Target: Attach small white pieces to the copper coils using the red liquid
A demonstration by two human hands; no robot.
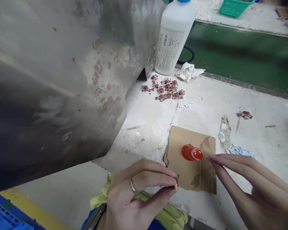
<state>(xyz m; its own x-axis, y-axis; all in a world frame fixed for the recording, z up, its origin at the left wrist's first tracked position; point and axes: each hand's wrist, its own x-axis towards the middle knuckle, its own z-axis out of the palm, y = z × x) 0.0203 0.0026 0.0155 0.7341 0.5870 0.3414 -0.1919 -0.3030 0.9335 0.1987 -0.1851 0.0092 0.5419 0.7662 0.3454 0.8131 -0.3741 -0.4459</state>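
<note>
- The left hand (pixel 136 195), a ring (pixel 132 184) on one finger, is closed to a tight pinch on a small tan piece (pixel 176 187) at the fingertips.
- The right hand (pixel 254 188) reaches in from the other side, its fingers close together and its fingertips (pixel 212 158) drawn narrow; whether they hold anything tiny cannot be told.
- A red plastic cap (pixel 192 152) lies on its side on a torn piece of cardboard (pixel 180 172), between the hands, just beside the right fingertips and apart from the left hand.
- Beyond the cardboard, ahead of the hands, a scatter of small red-brown parts (pixel 164 88) lies on the white-crusted bench (pixel 148 127).
- Farther ahead stand a white glue bottle (pixel 169 41) with a blue top and a crumpled white rag (pixel 188 72).
- A scuffed steel panel (pixel 62 80) rises to the left of the hands.
- A yellow-green cloth (pixel 136 199) lies just under the left wrist.
</note>
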